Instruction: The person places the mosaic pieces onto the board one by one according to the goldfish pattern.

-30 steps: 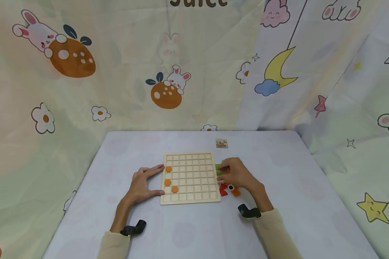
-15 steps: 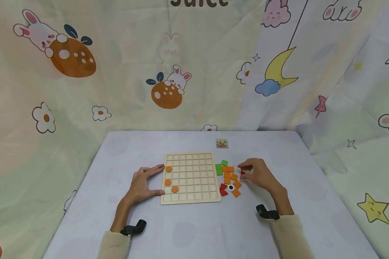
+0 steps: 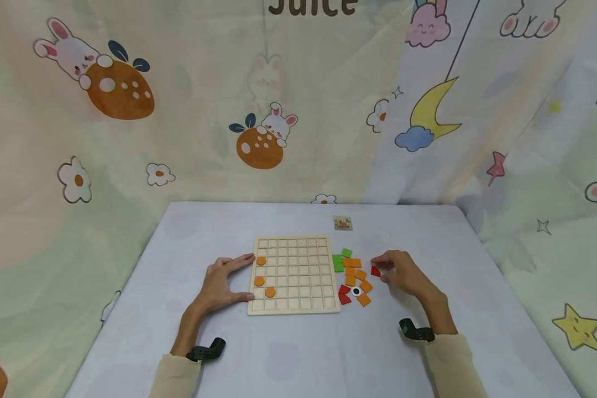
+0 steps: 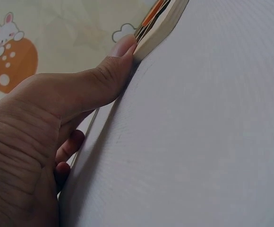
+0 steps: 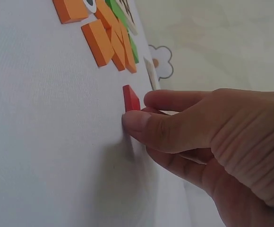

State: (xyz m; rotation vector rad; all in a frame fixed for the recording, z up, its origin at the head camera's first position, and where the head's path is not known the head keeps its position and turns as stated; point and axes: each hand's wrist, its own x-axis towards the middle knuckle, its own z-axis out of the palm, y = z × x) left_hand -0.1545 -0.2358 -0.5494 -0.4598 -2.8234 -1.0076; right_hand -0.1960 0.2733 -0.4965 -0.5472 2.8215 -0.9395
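A wooden grid board [image 3: 296, 276] lies on the table, with three orange round discs on its left side, one of them a disc [image 3: 270, 292] near the bottom. My left hand [image 3: 218, 283] rests at the board's left edge, thumb and fingers spread. In the left wrist view, the thumb [image 4: 94, 85] touches the board's edge [image 4: 160, 35]. My right hand [image 3: 405, 273] is low over the table at a small red piece [image 3: 375, 271] with a curved side. Thumb tip [image 5: 138, 122] overlaps its near end in the right wrist view, while the index finger [image 5: 175, 100] stands slightly apart.
Between board and right hand lie several orange tiles [image 3: 351, 263], green tiles [image 3: 338, 263], two red pieces [image 3: 345, 298] and a white disc with a black centre [image 3: 356, 291]. A small pattern card [image 3: 343, 223] lies behind. A printed cloth hangs beyond the table.
My right hand has moved right, off the loose tiles to the separate red piece, and its fingers have spread a little around it. The left hand has stayed at the board.
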